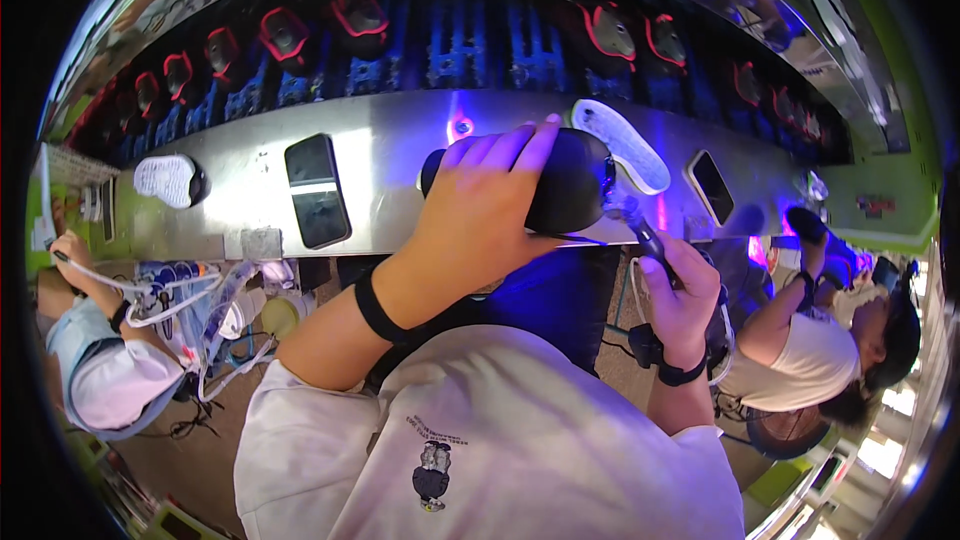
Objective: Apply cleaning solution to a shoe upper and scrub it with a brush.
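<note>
My left hand [490,180] is closed over the top of a black shoe upper [572,180], its fingers spread along the far side. The shoe lies sideways above the metal bench's near edge. In my right hand [682,290] is a small brush [648,239] with a dark handle. The brush's head is at the shoe's right end and appears to touch it; glare blurs the contact. Just beyond the shoe lies a white shoe sole [622,147], hollow side up. My left palm and the shoe's underside are hidden.
Behind the metal bench [385,125] runs a dark conveyor carrying several red-edged shoe uppers [285,35]. Phones lie left [317,190] and right [711,186]. A white sole [168,180] sits at far left. Co-workers [120,360] [815,340] sit on both sides.
</note>
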Demonstrator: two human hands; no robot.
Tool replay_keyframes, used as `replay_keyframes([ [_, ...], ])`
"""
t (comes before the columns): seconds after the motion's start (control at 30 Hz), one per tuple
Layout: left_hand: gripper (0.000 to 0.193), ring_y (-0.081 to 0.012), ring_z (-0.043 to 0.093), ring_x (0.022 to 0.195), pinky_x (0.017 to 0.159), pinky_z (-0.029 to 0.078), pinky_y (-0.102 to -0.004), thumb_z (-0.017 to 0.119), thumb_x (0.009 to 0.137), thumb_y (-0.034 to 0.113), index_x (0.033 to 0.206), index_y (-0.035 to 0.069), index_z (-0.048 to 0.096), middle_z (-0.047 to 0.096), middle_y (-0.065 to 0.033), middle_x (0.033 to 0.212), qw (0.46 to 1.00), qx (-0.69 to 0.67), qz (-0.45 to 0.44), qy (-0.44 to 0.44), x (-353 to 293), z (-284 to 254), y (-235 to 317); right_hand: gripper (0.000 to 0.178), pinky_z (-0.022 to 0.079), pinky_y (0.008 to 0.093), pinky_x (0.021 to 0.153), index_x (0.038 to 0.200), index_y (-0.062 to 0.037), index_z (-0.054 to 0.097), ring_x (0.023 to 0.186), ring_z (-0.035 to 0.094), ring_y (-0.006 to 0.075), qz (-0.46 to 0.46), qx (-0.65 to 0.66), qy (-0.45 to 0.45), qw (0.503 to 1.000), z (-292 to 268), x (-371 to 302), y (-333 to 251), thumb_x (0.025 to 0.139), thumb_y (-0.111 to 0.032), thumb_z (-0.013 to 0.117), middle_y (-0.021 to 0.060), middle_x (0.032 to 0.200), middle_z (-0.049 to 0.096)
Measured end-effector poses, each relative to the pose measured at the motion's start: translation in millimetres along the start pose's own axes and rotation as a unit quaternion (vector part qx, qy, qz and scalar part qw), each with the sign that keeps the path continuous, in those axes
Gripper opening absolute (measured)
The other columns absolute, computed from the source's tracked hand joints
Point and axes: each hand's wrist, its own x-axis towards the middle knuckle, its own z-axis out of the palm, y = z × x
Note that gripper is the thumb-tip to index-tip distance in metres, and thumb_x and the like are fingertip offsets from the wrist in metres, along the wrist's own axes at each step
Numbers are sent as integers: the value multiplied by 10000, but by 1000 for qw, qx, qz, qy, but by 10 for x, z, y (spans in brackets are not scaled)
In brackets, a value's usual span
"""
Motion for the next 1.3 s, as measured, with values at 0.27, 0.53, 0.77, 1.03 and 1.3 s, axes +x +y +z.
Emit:
replay_keyframes([
  [0.27,1108,-371,667,801,687,554,-440,886,609,295,1551,70,348,645,-178,877,997,24,-15,-73,-358,-166,-546,307,427,204,639,1202,25,712,739,588,66,197,351,-69,913,438,196,212,926,-103,752,3,855,675],
  [0.53,1142,-387,713,936,839,568,-439,936,595,397,1521,26,381,705,-202,1021,973,-190,-73,-108,-671,-137,-196,315,467,225,718,1204,54,699,812,608,72,12,182,-94,979,-9,557,-153,914,-62,739,31,939,693],
  [0.77,917,-214,640,1197,1054,495,-389,923,725,201,1470,3,426,653,-97,1301,909,-353,-114,-190,-631,-238,60,333,487,229,727,1210,54,695,823,618,71,10,202,-119,972,-182,419,-70,907,-71,756,38,988,699],
  [1.03,812,-190,640,1148,1031,504,-377,910,739,183,1398,-26,485,654,-101,1256,800,-515,-239,-192,-501,-173,255,296,489,243,710,1196,28,709,779,609,68,25,237,-136,962,-186,272,125,910,-45,725,22,894,718],
  [1.3,687,-174,662,1065,949,530,-320,858,814,238,1347,-33,519,672,-95,1180,730,-542,-361,-209,-458,32,193,299,492,250,760,1195,18,712,813,588,73,51,282,-93,954,37,27,531,903,-42,742,34,891,717],
])
